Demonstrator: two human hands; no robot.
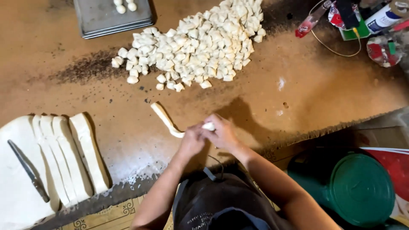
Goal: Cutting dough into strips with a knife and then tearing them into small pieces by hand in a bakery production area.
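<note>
A broad slab of dough [17, 170] with cut strips [81, 153] still waits at the left, while a large heap of pinched pieces [200, 42] lies done. The left hand [191, 139] grips the dough rope [164, 119]; the right hand [221, 133] pinches its end, fingers closed.

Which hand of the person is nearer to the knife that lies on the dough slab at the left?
Left. The left hand, holding the dough rope, is to the right of the knife and slightly above it in the picture; the right hand is farther right, beyond the left hand.
</note>
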